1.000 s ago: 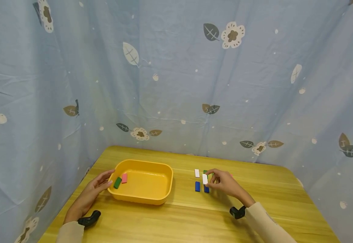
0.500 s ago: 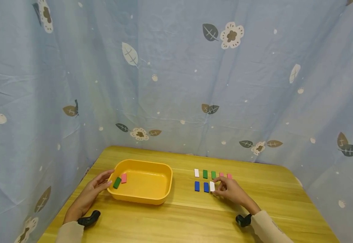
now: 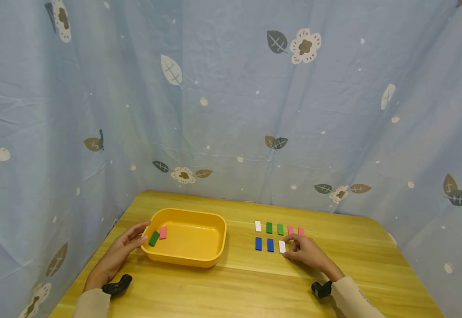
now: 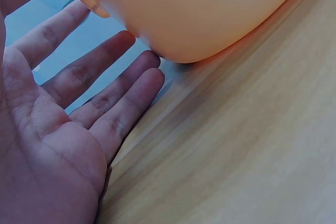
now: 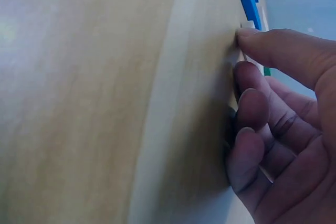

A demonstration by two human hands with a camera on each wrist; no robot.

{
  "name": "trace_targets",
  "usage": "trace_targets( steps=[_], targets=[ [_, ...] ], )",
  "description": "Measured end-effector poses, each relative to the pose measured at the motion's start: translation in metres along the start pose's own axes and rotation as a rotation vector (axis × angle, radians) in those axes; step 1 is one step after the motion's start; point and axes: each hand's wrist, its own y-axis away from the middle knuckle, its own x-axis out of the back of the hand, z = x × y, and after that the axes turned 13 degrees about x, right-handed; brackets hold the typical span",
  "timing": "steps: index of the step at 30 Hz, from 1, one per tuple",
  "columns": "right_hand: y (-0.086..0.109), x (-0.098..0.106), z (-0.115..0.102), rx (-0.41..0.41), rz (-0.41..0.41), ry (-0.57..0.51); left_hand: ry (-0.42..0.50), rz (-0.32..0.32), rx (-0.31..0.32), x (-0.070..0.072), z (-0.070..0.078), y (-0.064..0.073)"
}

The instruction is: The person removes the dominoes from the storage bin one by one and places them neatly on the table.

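My right hand [image 3: 306, 252] pinches a white domino [image 3: 282, 247] by its ends, thumb at the near end and index finger at the far end, low at the table. It sits at the right end of a front row, beside two blue dominoes [image 3: 270, 245]. In the right wrist view the thumb [image 5: 273, 43] partly covers the white domino and the other fingers curl beneath. My left hand [image 3: 120, 252] rests at the left side of a yellow plastic basin [image 3: 183, 261], thumb at the rim. In the left wrist view its fingers [image 4: 84, 74] reach fairly straight towards the outer wall.
Behind the front row lies another row: a white domino [image 3: 258, 226], two green dominoes [image 3: 280, 229] and two pink dominoes [image 3: 301, 231]. Inside the basin are a green domino [image 3: 153, 238] and a pink domino [image 3: 163, 232]. A patterned blue curtain [image 3: 231, 110] surrounds the wooden table [image 3: 199, 291].
My right hand has carried the white domino rightward and down from above the rows to the end of the front row, slightly apart from the blue one. The left hand stays at the basin.
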Motion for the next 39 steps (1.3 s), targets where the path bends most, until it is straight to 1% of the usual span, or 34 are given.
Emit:
trace_targets(
  steps=[4, 8, 13, 16, 22, 28, 34, 39],
  targets=[
    [-0.002, 0.001, -0.003, -0.015, -0.017, -0.014, -0.001, 0.003, -0.004, 0.000, -0.001, 0.001],
    [-0.008, 0.004, -0.011, -0.045, 0.016, -0.081, 0.001, 0.002, 0.001, 0.001, -0.001, 0.000],
    [-0.028, 0.005, -0.028, -0.067, 0.059, -0.205, 0.007, 0.006, 0.009, 0.001, -0.001, 0.000],
    [-0.042, 0.004, -0.039, -0.064, 0.058, -0.257, 0.014, -0.004, 0.003, 0.001, -0.002, 0.000],
    [-0.072, -0.008, -0.068, -0.003, 0.030, -0.299, 0.018, -0.015, -0.018, 0.001, -0.002, 0.000],
    [-0.106, -0.025, -0.094, 0.074, 0.023, -0.271, 0.015, -0.017, -0.026, 0.002, -0.001, 0.000],
    [-0.137, -0.040, -0.116, 0.166, -0.010, -0.232, 0.018, -0.015, -0.025, 0.003, -0.001, -0.002],
    [-0.156, -0.058, -0.134, 0.226, -0.042, -0.238, 0.023, -0.013, -0.010, 0.002, -0.001, -0.001]
  ],
)
